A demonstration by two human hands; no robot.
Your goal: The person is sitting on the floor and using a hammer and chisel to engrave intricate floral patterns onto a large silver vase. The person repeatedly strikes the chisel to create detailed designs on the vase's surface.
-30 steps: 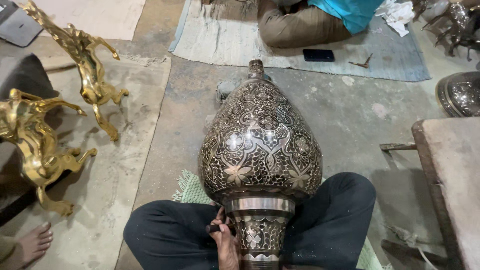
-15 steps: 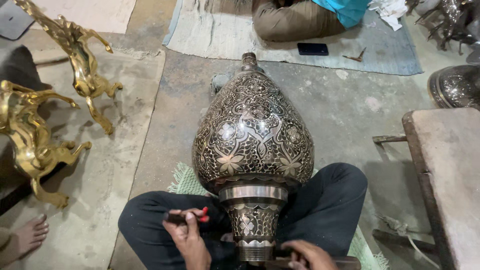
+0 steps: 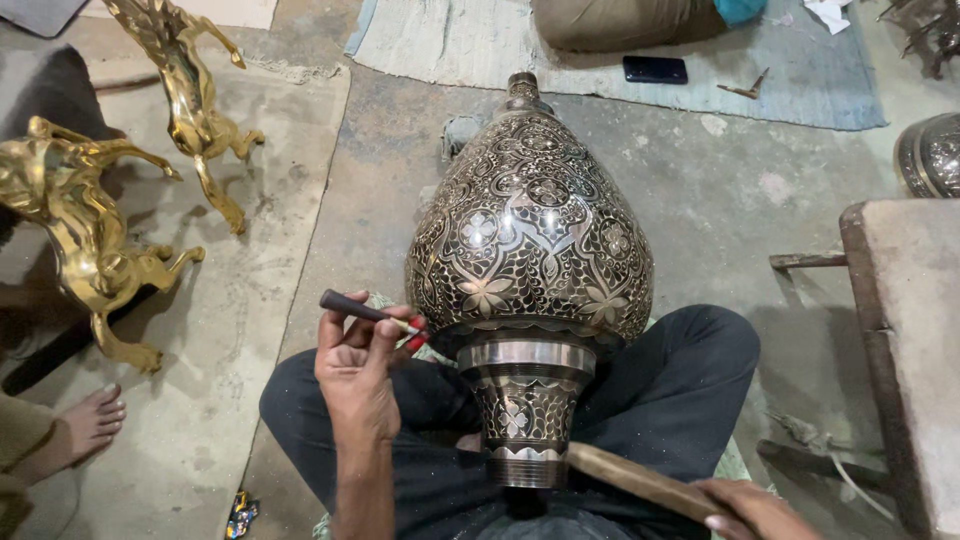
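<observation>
Vase: the large engraved metal vase point(image 3: 530, 240) lay on its side across the person's lap, its neck toward the body, its base pointing away over the floor point(image 3: 700, 200).
Left hand: the left hand point(image 3: 358, 375) was closed around a small dark-handled tool point(image 3: 365, 311) — tip just beside the vase's shoulder.
Right hand: the right hand point(image 3: 750, 505) gripped a wooden stick point(image 3: 640, 480) that touched the neck.
Doing it well: probably steady the vase between the knees and keep the tip square to the pattern.
Around: two brass horses point(image 3: 90, 220) stood to the left — a phone point(image 3: 655, 69) lay on a mat.
</observation>
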